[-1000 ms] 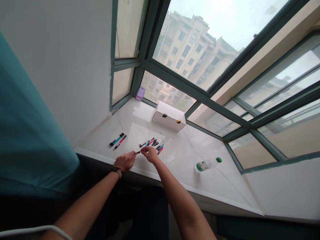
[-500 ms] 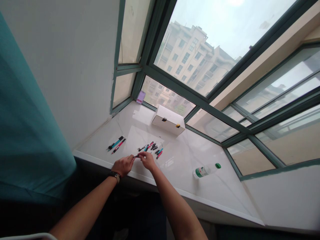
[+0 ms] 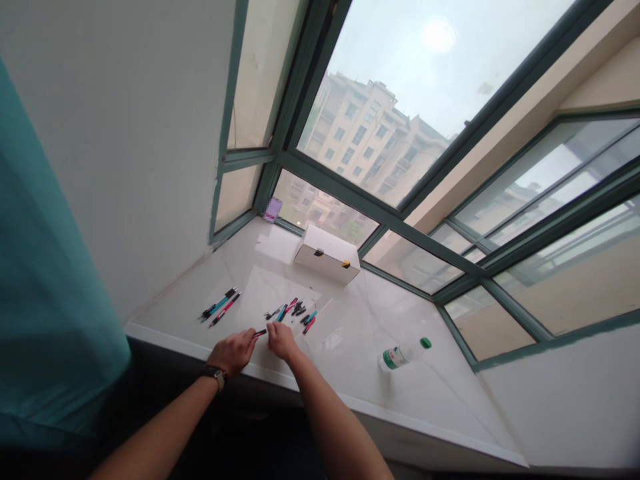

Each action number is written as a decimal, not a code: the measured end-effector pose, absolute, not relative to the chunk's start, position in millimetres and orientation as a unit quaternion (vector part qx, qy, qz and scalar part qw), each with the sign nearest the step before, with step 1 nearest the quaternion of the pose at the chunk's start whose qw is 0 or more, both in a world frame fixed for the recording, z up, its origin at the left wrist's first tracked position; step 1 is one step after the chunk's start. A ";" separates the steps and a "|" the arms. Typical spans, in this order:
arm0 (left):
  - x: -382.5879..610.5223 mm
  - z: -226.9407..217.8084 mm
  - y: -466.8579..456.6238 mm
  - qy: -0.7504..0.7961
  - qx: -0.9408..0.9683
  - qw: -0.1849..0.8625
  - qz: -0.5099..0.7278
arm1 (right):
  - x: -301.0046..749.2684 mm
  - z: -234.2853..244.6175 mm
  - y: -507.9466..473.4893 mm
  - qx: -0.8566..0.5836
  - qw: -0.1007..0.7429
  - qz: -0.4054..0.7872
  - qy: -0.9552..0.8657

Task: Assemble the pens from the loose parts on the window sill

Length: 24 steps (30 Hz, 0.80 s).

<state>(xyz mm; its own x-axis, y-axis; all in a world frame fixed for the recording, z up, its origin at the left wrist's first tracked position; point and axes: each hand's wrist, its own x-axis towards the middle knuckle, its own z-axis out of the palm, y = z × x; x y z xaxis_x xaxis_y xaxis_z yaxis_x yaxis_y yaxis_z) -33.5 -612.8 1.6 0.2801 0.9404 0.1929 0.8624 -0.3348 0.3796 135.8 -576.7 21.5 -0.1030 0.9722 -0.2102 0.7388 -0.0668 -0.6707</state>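
Observation:
My left hand (image 3: 233, 353) is closed round a slim dark pen part (image 3: 259, 333) with a hint of pink, its end poking out to the right. Just beyond that end, my right hand (image 3: 281, 341) has its fingers pinched together; whatever is in them is too small to make out. Past my hands lies a loose pile of pen parts (image 3: 299, 309), black, blue and pink. Several whole-looking pens (image 3: 220, 305), black, blue and pink, rest side by side to the left.
A white box (image 3: 327, 255) stands by the window on the white sill (image 3: 345, 353). To the right, a clear bottle (image 3: 404, 354) with a green cap lies tilted or leaning in view. A teal curtain (image 3: 55, 280) hangs at the left, and a blurred purple item (image 3: 273, 210) sits in the far corner.
My right hand has drawn slightly away from the pen part's end, leaving more of it showing. The camera view has shifted, so the scene sits lower and further left.

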 end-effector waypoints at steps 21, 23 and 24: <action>-33.6 1.1 -611.6 0.566 0.791 0.120 0.197 | 134.1 8.0 -574.9 -0.622 0.267 0.450 -0.583; -33.7 0.2 -611.4 0.562 0.794 0.118 0.199 | 134.9 7.7 -574.5 -0.612 0.265 0.464 -0.583; -33.8 0.0 -611.3 0.561 0.795 0.116 0.199 | 135.7 7.8 -574.3 -0.611 0.259 0.455 -0.593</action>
<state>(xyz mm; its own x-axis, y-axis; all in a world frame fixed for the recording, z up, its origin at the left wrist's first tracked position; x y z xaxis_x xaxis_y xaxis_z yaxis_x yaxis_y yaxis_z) -33.8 -611.3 0.0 0.2925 0.9380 0.1861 0.8456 -0.3445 0.4077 135.7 -574.3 7.8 -0.1191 0.9609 -0.2500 0.4899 -0.1622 -0.8566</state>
